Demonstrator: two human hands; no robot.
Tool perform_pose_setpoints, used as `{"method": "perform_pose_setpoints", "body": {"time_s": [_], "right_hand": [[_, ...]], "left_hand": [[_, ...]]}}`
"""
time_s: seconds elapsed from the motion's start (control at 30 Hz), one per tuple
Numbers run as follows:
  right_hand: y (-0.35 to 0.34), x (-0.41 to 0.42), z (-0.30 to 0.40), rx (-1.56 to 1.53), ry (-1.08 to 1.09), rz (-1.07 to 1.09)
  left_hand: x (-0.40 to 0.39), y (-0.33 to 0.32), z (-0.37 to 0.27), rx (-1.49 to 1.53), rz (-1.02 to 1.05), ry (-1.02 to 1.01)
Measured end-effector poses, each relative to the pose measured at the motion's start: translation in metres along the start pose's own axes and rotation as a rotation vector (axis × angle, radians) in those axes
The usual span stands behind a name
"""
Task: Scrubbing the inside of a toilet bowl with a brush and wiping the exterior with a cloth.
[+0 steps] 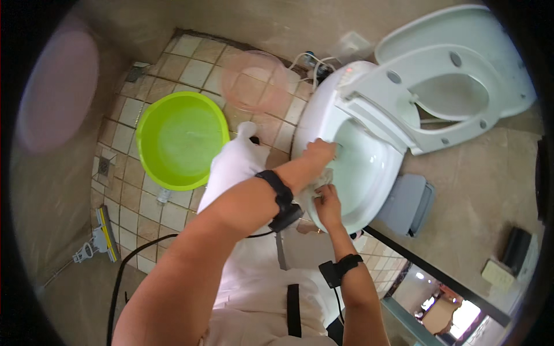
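Observation:
A white toilet (pixel 381 186) stands before me, its lid (pixel 510 78) and seat (pixel 465 56) raised against the wall. Over the near side of the bowl rim reaches my left hand (pixel 319 152), fingers curled in towards the bowl. Its palm side is hidden, so what it holds is unclear. My right hand (pixel 329 205) is lower along the same rim, its fingers closed on a wet-looking greyish cloth (pixel 323 178). The cloth lies across the rim between both hands and is partly covered by them.
A lime-green basin (pixel 145 151) with water stands on the tiled floor beside my leg. A small bottle (pixel 163 195) touches its side. Beyond the bowl is a grey bin (pixel 400 201). White cables (pixel 318 65) run behind the toilet; a squeegee (pixel 104 235) is at lower left.

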State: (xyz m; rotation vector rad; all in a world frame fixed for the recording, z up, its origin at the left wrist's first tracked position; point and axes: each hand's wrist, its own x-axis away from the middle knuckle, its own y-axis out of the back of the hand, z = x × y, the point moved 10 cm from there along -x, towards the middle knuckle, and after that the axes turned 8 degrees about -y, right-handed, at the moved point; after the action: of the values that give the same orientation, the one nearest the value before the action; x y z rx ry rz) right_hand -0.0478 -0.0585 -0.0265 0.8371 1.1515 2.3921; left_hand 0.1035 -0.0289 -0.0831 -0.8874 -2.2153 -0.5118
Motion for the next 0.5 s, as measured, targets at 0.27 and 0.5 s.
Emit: {"method": "perform_pose_setpoints", "body": {"time_s": [0.27, 0.5], "right_hand": [[0.015, 0.065, -0.063, 0.040, -0.009, 0.052], [0.064, 0.073, -0.110, -0.861, -0.371, 0.012]], "left_hand": [[0.014, 0.005, -0.001, -0.012, -0.121, -0.116], [0.005, 0.012, -0.001, -0.178, -0.162, -0.097]]}}
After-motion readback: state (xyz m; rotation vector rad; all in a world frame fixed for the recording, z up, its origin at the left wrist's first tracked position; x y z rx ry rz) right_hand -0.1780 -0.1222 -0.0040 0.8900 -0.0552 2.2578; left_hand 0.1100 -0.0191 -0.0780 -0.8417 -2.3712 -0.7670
